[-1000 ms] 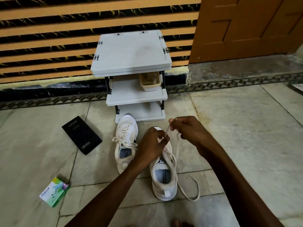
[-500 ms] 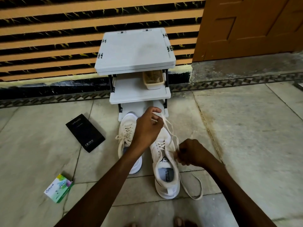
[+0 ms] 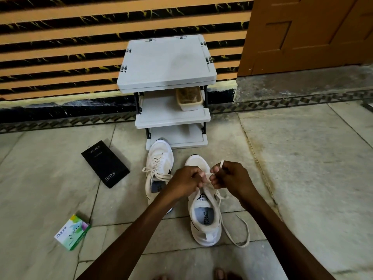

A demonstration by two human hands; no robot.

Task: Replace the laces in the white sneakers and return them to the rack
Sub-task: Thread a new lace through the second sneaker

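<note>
Since half a second ago the left hand (image 3: 185,179) is coming down from near the rack and the right hand (image 3: 230,176) is coming up, so both are now meeting over the front of the nearer sneaker (image 3: 203,223). Both hands are curling tightly, thumb against fingers, and each is pinching the flat cream lace (image 3: 207,174); a short piece is stretching between them and a small loop is sticking up above the right hand. The rest of the lace is running down past the tongue and is lying in a long curve on the floor (image 3: 302,158), to the right of the heel.

The nearer sneaker is white, of smooth and mesh parts, with a grey printed insole, and is standing on the stone tiles with its toe towards the rack. The second sneaker (image 3: 159,160) is standing just beside it on the left, already laced and tied in a bow, its toe almost touching the lowest shelf.

The rack (image 3: 167,63) is a grey plastic one with three flat shelves and black posts; a small beige basket (image 3: 189,98) is sitting on the middle shelf. A black Vivo box (image 3: 105,163) and a green Odonil box (image 3: 71,232) are lying further left.
</note>
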